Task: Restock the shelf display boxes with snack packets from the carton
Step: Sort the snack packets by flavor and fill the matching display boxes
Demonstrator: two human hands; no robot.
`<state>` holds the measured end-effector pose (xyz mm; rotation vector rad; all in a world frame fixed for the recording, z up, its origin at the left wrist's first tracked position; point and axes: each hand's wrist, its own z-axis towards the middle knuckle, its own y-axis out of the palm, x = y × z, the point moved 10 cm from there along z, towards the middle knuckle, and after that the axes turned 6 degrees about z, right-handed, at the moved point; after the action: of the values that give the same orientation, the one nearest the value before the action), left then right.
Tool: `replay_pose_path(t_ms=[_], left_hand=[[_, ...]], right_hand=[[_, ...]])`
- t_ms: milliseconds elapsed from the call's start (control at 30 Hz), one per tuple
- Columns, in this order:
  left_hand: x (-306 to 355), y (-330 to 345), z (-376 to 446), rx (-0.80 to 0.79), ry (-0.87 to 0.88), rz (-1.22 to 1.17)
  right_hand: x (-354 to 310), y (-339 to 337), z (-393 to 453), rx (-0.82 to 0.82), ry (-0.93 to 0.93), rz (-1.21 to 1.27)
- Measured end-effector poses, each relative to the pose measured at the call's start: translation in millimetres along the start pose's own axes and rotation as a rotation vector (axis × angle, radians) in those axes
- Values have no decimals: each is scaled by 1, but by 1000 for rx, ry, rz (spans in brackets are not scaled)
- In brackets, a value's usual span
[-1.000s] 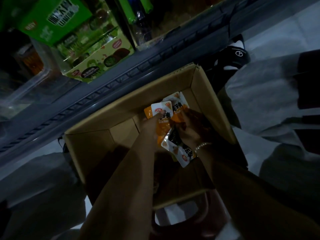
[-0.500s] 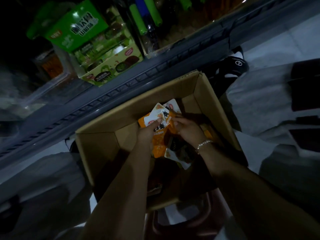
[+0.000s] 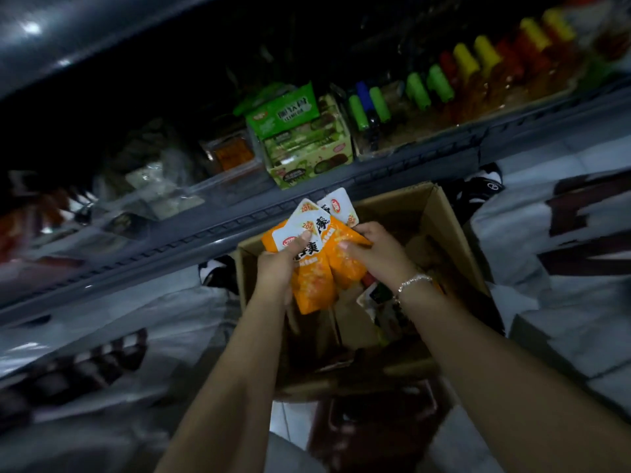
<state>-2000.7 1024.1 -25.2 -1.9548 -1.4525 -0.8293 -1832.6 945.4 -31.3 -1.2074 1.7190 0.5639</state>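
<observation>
Right above the open carton (image 3: pixel 454 230), both hands are on a fanned bunch of orange snack packets (image 3: pixel 317 268). Left hand (image 3: pixel 276 268) grips the bunch with thumb on the front, right hand (image 3: pixel 379 250) pinches its right edge. Packets point long-ways up toward the shelf, and the green display box (image 3: pixel 307 158) sits straight ahead just past them, slightly closer to the left hand. It's dark and blurry, so I honestly can't tell how full that box is, or what's left down in the carton.
</observation>
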Motion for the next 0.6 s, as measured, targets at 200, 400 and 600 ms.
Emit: replay_pose_path(t_ms=[200,400,600], left_hand=[[50,-8,-50,-82,78,-76],[115,-9,-104,-296,130,-193],[182,-32,-152,-343,188,-209]], right_hand=[[-74,0,-38,-88,-97,27],[-150,-17,-72,-77,-141,158],[-224,-22,-110,-146,-196,249]])
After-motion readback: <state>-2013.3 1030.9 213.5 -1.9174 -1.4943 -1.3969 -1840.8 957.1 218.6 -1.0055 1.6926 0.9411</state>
